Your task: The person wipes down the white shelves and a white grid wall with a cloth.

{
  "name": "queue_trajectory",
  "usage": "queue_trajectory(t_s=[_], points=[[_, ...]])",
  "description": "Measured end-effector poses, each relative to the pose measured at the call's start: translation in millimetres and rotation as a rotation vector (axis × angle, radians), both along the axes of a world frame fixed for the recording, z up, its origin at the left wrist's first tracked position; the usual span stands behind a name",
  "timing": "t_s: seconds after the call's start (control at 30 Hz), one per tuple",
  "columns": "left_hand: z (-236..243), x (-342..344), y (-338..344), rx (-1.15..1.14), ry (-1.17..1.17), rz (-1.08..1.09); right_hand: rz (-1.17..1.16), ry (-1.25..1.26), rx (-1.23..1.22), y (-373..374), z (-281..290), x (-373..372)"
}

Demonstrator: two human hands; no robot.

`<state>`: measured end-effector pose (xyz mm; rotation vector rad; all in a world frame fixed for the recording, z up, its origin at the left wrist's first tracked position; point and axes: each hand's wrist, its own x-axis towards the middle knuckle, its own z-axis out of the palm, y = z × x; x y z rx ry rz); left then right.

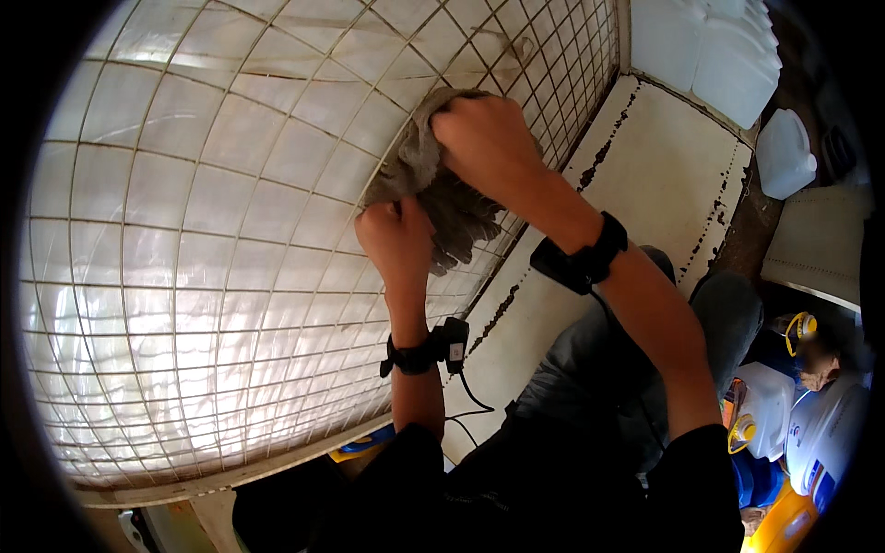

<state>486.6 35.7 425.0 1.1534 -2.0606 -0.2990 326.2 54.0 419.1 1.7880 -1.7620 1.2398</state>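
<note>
A wire grid panel (180, 198) backed by pale translucent sheeting fills the left and upper view. Against it hangs a crumpled grey-brown cloth (456, 226), its lower part in ragged folds. My right hand (484, 134) is closed on the top of the cloth, pressed near the grid. My left hand (392, 235) is lower and to the left, fingers curled at the cloth's left edge against the grid; the fingertips are partly hidden. Both wrists wear black straps with small boxes and cables.
A worn cream board with perforated lines (645, 147) runs along the panel's foot, beside my bent legs. Translucent containers (701, 51) stand at upper right, with a white jug (784, 157) below them. Plastic jugs and buckets (811, 433) crowd the lower right beside a metal box (816, 240).
</note>
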Motion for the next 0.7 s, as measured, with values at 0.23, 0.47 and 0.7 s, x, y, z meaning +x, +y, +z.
queue_trajectory(t_s=[0.23, 0.47, 0.7], points=[[0, -4, -2, 0.047, 0.042, -0.027, -0.022, -0.023, -0.062, -1, -11, 0], [-3, -6, -5, -0.013, 0.053, -0.045, -0.061, -0.053, -0.078, -10, -23, 10], [0, 1, -5, 0.027, 0.045, -0.017, -0.015, 0.092, 0.053, -3, 2, 4]])
